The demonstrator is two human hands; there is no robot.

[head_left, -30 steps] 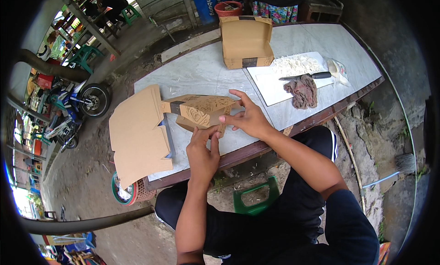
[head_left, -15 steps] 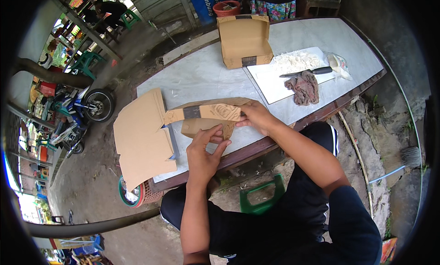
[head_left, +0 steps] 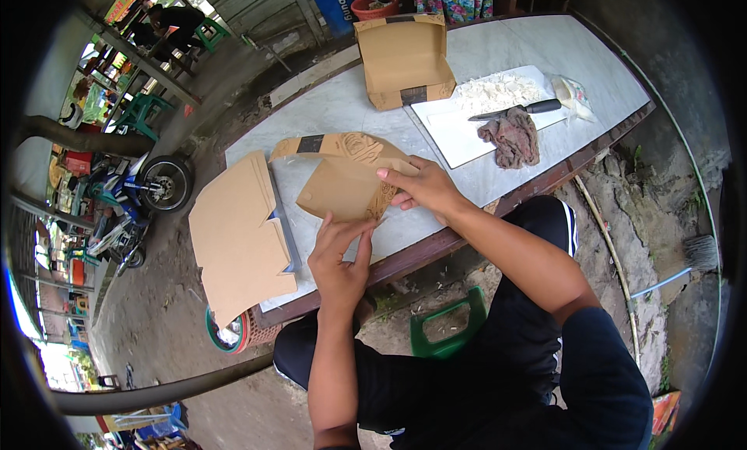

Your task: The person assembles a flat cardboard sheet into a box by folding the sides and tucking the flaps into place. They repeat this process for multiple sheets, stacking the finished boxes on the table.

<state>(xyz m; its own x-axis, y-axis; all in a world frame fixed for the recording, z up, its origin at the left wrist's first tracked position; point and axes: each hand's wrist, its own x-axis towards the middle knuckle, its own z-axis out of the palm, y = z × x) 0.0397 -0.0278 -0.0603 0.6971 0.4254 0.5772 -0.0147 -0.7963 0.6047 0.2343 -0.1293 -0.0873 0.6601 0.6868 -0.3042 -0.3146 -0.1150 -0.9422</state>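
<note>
A partly folded brown cardboard box point(head_left: 334, 187) is held over the near side of the table, its printed side strip bent up at the back. My right hand point(head_left: 424, 187) grips its right end, with the thumb on the inside. At the box's near edge my left hand point(head_left: 340, 255) pinches the cardboard between fingers and thumb. To the left lies a stack of flat cardboard blanks point(head_left: 237, 236), reaching past the table's edge. Farther back stands a folded box point(head_left: 405, 65) with its lid up.
On the marble-topped table point(head_left: 257, 131), a white board point(head_left: 447, 139) carries white shreds point(head_left: 498, 92), a knife point(head_left: 517, 110) and a crumpled cloth point(head_left: 511, 139). Beside it lies a plastic bag point(head_left: 572, 98). Below are a green stool point(head_left: 447, 325) and a basket point(head_left: 257, 333). A motorbike point(head_left: 144, 193) stands left.
The box has been tipped open, so its inside panel now shows. My right thumb has moved onto its inner face, and my left hand has shifted slightly to the left. The view has shifted a little.
</note>
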